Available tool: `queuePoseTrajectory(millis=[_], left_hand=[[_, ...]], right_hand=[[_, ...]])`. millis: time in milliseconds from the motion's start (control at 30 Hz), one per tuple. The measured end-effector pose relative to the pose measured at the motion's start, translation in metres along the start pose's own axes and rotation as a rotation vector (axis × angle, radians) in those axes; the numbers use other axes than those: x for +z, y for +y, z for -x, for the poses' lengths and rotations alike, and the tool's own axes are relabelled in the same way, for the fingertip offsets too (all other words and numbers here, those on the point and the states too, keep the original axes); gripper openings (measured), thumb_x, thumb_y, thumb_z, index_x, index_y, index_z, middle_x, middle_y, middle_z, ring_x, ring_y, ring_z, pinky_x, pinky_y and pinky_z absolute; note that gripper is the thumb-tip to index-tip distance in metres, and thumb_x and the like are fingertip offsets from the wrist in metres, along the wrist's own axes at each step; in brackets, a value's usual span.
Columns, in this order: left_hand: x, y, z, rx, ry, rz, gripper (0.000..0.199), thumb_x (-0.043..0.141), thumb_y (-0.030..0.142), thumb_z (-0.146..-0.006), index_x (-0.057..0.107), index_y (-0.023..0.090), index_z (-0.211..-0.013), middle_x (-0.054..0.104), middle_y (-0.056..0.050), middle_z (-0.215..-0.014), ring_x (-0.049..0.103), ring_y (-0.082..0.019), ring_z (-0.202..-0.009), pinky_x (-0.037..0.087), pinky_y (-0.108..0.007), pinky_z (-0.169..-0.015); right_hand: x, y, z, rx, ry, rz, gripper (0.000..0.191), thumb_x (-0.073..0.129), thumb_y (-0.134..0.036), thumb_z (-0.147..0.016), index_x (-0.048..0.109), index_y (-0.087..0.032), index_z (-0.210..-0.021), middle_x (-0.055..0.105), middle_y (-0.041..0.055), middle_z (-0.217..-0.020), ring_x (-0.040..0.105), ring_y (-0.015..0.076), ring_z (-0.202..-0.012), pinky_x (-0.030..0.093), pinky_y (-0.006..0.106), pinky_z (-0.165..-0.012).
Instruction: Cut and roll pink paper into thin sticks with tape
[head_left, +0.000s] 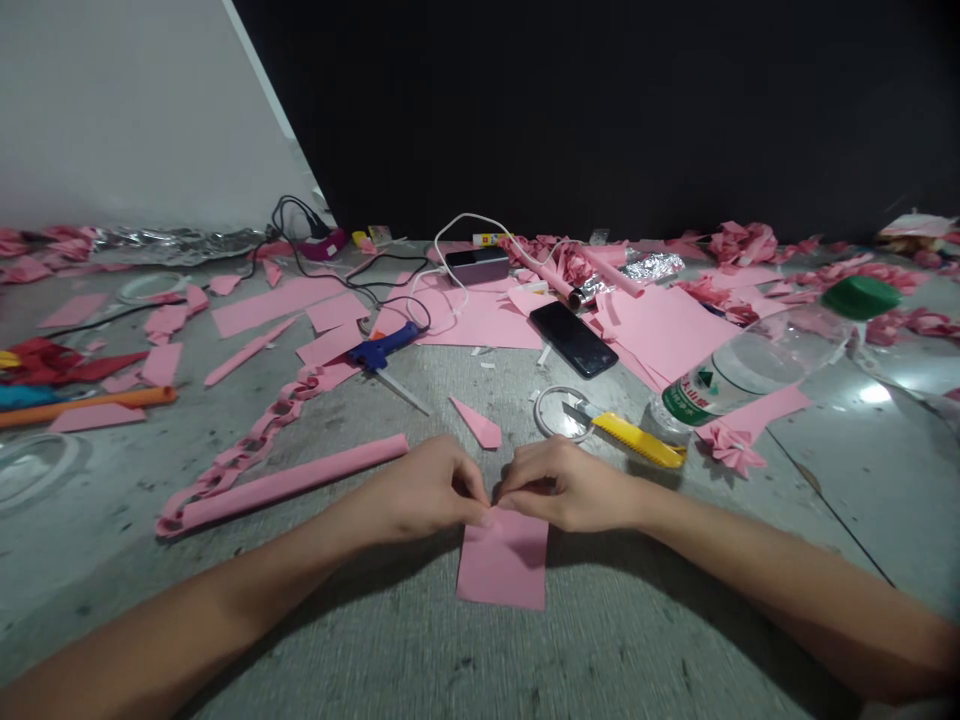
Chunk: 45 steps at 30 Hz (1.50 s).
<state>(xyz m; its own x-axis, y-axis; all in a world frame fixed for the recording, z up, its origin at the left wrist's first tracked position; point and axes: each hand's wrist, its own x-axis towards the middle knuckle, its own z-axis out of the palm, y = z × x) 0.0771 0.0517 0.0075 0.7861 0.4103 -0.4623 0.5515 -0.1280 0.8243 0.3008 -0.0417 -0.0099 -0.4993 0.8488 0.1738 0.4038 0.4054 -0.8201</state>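
Observation:
A rectangular piece of pink paper [502, 565] lies in front of me. My left hand [439, 485] pinches its far edge between thumb and forefinger. Close beside it, my right hand [559, 485] pinches the same edge, with the fingertips of both hands nearly touching. The fingers hide that edge, so any fold there cannot be made out. Just beyond the hands is a small pointed pink paper piece [478, 424]. To the left lies a rolled pink paper tube [300, 482] beside a pink paper chain [259, 432].
A blue glue gun [384, 346] lies beyond my left hand. Past my right hand are a yellow utility knife [637, 440], a white tape ring [561, 414], a black phone [574, 338] and a tilted clear bottle [750, 365]. Pink scraps and cables spread along the black panel [600, 110].

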Motion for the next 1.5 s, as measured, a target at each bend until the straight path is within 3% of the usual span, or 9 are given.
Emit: queuePoseTrajectory(millis=[167,300,400,867,1200,1333,1500], left_hand=[[0.0013,0.0006,-0.0009,0.008,-0.007,0.01,0.014,0.082,0.03,-0.071,0.08,0.016,-0.074,0.071,0.0,-0.07,0.056,-0.014,-0.067,0.037,-0.028,-0.063],[0.0014,0.0054,0.0029,0.055,-0.001,-0.018,0.021,0.074,0.036,-0.084,0.08,0.016,-0.083,0.071,-0.001,-0.078,0.057,-0.016,-0.074,0.038,-0.029,-0.069],[0.0003,0.0061,0.0048,0.082,-0.006,-0.056,0.026,0.066,0.035,-0.091,0.078,0.016,-0.079,0.065,0.0,-0.073,0.051,-0.014,-0.07,0.034,-0.03,-0.066],[0.0006,0.0013,-0.0015,0.018,0.011,0.034,0.012,0.079,0.027,-0.073,0.085,0.016,-0.074,0.077,-0.003,-0.072,0.059,-0.016,-0.069,0.038,-0.029,-0.064],[0.0015,0.0036,-0.0007,-0.012,0.014,0.037,0.011,0.086,0.028,-0.071,0.083,0.017,-0.071,0.073,-0.001,-0.067,0.056,-0.014,-0.066,0.038,-0.029,-0.064],[0.0014,0.0037,0.0012,0.041,0.007,0.013,0.015,0.078,0.031,-0.081,0.085,0.017,-0.08,0.074,-0.001,-0.076,0.058,-0.015,-0.071,0.037,-0.03,-0.067],[-0.0007,0.0044,0.0053,0.101,-0.063,-0.049,0.03,0.064,0.036,-0.095,0.08,0.016,-0.079,0.062,0.0,-0.07,0.047,-0.014,-0.067,0.029,-0.032,-0.063]], right_hand=[[0.0015,0.0016,-0.0008,-0.039,0.025,0.015,0.018,0.068,-0.02,-0.104,0.085,-0.013,-0.099,0.08,0.0085,-0.085,0.069,0.0171,-0.078,0.052,0.029,-0.074],[0.0017,0.0034,-0.0004,-0.056,0.076,0.021,0.018,0.067,-0.017,-0.104,0.083,-0.014,-0.098,0.078,0.007,-0.083,0.067,0.0161,-0.076,0.05,0.029,-0.073],[0.0016,0.0049,0.0004,-0.074,0.077,0.049,0.018,0.066,-0.017,-0.104,0.083,-0.014,-0.097,0.077,0.0068,-0.083,0.067,0.0162,-0.076,0.05,0.029,-0.073],[0.0006,-0.0023,-0.0003,-0.046,0.043,0.004,0.017,0.07,-0.009,-0.097,0.085,-0.015,-0.1,0.081,0.0066,-0.086,0.069,0.0158,-0.077,0.051,0.028,-0.074],[-0.0018,-0.0031,-0.0002,-0.008,-0.006,0.022,0.02,0.066,-0.02,-0.103,0.084,-0.013,-0.096,0.079,0.0078,-0.084,0.068,0.0161,-0.076,0.05,0.028,-0.072],[-0.0025,-0.002,-0.0003,-0.019,0.025,0.034,0.021,0.064,-0.017,-0.103,0.083,-0.014,-0.095,0.077,0.0068,-0.082,0.066,0.0152,-0.074,0.049,0.028,-0.07],[-0.0034,0.0006,-0.0003,-0.033,0.037,0.037,0.02,0.063,-0.017,-0.103,0.081,-0.015,-0.094,0.076,0.0057,-0.081,0.066,0.0156,-0.074,0.05,0.029,-0.071]])
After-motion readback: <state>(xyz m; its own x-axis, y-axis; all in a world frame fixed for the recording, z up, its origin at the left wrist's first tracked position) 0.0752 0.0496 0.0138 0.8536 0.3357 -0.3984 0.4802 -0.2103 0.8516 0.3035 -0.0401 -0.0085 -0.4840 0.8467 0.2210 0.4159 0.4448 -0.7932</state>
